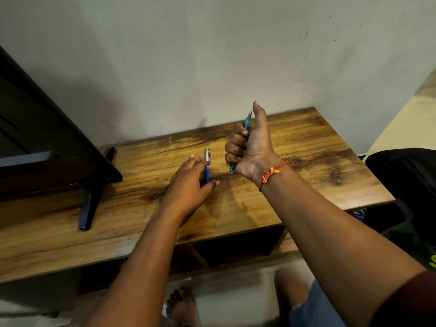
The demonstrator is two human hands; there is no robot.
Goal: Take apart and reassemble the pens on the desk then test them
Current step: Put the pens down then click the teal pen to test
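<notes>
My right hand (247, 147) grips a teal pen (247, 121) in a fist above the wooden desk (306, 161). The pen stands nearly upright, its tip sticking out below the fist and its top beside my raised thumb. A blue pen with a white and silver top (207, 162) lies flat on the desk, pointing away from me. My left hand (188, 182) hovers over it with fingers spread and relaxed; thumb and fingers straddle the pen's near end. Whether the hand touches the pen I cannot tell.
A dark monitor (47, 142) on angled black feet stands at the desk's left. A pale wall rises right behind the desk. A black bag (405, 185) sits off the desk's right edge. Open shelves lie under the desktop, with my knee and bare foot below.
</notes>
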